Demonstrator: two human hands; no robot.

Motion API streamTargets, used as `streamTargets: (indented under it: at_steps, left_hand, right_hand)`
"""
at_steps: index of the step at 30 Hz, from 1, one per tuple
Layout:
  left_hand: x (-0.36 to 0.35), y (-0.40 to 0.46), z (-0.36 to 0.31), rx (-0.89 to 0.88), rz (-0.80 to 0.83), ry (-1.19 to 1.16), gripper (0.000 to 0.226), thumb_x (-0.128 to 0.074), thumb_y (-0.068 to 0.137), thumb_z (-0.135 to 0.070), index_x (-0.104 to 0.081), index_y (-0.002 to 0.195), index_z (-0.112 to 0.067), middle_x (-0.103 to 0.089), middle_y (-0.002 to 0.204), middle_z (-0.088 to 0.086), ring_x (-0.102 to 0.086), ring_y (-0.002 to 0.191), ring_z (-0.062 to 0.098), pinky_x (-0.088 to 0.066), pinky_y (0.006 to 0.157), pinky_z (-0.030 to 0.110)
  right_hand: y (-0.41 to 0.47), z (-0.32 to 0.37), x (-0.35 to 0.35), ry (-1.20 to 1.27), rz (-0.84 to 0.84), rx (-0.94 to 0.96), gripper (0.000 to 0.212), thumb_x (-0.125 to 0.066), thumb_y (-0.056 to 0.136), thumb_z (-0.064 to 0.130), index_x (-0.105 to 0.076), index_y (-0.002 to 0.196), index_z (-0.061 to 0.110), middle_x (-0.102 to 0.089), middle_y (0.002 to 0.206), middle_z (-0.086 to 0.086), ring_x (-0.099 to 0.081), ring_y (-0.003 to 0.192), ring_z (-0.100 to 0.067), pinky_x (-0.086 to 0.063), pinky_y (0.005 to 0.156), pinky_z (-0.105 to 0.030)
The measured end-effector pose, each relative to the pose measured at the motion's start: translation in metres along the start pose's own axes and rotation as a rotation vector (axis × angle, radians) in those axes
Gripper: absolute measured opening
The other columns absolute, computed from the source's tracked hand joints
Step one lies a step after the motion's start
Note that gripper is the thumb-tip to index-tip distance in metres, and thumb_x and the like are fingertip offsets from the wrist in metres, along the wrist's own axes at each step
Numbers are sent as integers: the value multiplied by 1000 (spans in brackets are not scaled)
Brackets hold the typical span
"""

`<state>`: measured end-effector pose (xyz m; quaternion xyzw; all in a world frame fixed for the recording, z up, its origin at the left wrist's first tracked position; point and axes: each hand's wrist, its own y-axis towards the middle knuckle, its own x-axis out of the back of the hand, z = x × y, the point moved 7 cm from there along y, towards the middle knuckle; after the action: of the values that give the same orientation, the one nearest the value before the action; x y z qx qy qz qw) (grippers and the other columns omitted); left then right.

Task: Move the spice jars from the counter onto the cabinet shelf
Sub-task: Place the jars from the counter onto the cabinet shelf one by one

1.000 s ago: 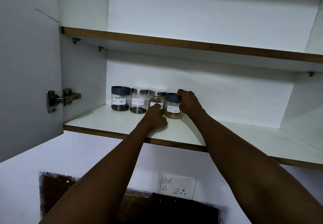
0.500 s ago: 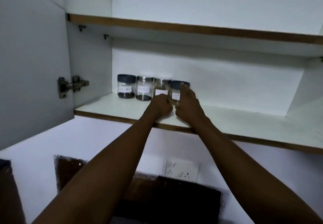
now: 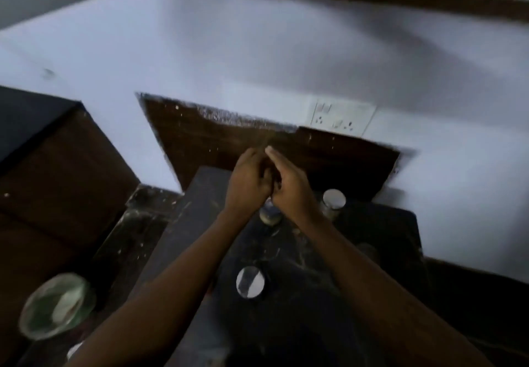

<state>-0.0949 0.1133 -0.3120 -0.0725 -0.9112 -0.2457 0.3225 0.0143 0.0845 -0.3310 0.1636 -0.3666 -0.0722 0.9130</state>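
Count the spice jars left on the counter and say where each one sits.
3 clearly visible: one jar nearest the camera between the forearms, one just below the wrists, one right of the right hand. The blurred, dark counter may hide more.

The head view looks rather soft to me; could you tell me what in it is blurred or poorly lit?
Head view: motion blur smears the whole frame, wall socket included; the light is dim, so the dark counter hides detail; both hands are too blurred to read their fingers; jar lids catch pale glare.
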Motion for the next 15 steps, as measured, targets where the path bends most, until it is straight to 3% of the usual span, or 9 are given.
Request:
streamTargets:
  at_steps: [3,6,9,11,15]
  left_hand:
    - [-33,-57,63,155,195,3,28,-64,86,4,-69,113,2,-66,111,15,-63,103,27,-52,93,44]
    - [-52,-100,95,177,289,17,29,-64,82,4,-71,110,2,-68,107,16,-62,101,24,-52,100,39]
    - [-68,-131,126,231,390,55,35,-63,78,1,-72,112,-4,-65,108,9,-61,93,19,-53,83,28]
    - [-76,-150,141,250,473,67,39,-64,77,-1,-72,115,-7,-64,110,6,-58,91,12,-45,75,17]
    - [-90,-176,161,275,648,97,39,-66,81,-5,-69,119,-6,-63,119,10,-63,106,23,-40,86,22]
  right_hand:
    - [-50,-42,-70,-26,218,-246,76,-66,91,3,-36,161,13,-43,162,-11,-46,148,-25,-41,121,-44]
    - [-96,-57,-112,-78,332,-381,82,-65,90,5,-29,162,21,-44,161,-9,-45,148,-25,-41,121,-41]
    - [-125,-61,-141,-77,385,-459,86,-66,87,0,-28,163,16,-42,162,-11,-42,150,-25,-39,122,-38]
    - [-143,-61,-154,-92,418,-498,85,-66,88,3,-27,163,13,-41,162,-12,-40,151,-26,-37,123,-39]
    - [-174,-64,-178,-211,487,-508,100,-77,84,38,-23,163,10,-43,159,-17,-44,147,-34,-40,118,-45]
